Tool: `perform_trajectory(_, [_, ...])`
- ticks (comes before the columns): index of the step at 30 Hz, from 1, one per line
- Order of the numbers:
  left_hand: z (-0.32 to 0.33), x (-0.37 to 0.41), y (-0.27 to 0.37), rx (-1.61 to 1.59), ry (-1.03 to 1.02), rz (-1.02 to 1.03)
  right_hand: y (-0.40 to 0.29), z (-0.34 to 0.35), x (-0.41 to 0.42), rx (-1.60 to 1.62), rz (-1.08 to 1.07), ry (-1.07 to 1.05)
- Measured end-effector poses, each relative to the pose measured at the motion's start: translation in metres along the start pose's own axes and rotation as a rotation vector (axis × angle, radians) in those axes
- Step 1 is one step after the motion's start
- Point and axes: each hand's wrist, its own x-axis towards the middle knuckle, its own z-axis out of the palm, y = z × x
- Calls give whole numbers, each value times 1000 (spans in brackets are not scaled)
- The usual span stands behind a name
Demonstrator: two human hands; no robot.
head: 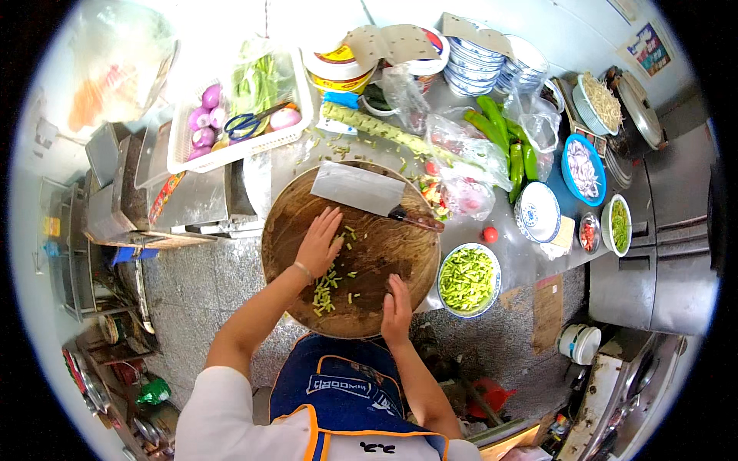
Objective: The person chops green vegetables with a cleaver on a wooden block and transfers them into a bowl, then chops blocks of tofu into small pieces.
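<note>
A round wooden chopping block lies before me. My left hand is flat on its left part, palm down, beside chopped green stem pieces, and grasps nothing. On the block's near right part, my right hand stands on edge, empty, its thumb apart from the fingers. Across the far side of the block rests a cleaver, its wooden handle pointing right, touched by neither hand. Just right of the block, a blue-and-white bowl is full of similar chopped green pieces.
Behind the block lie a long peeled stem, plastic bags and green peppers. A white basket at far left holds onions and scissors. To the right are an empty bowl, a cherry tomato and a blue bowl of sliced onion.
</note>
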Motion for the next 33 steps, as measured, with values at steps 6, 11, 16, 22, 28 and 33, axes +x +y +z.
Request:
perform_trajectory(6, [8,-23,-18,-164,-314,374,-12,35,83,-297,-207,58])
perform_trajectory(11, [2,-57,-15,-358,-397,532,-3,43,107,-319,-229,-220])
perform_trajectory(16, [-5,-94,-13,-466,-263,525,-10,71,25,-317,-242,-249])
perform_trajectory(22, [-31,-147,-5,-932,78,-81,-46,120,-23,-179,-46,-162])
perform_trajectory(28, [-18,-233,-39,-1794,-406,-752,-44,122,-17,-187,-188,-134])
perform_trajectory(33, [10,-225,-44,-2153,-1068,-1108,-50,108,40,-329,-329,-385])
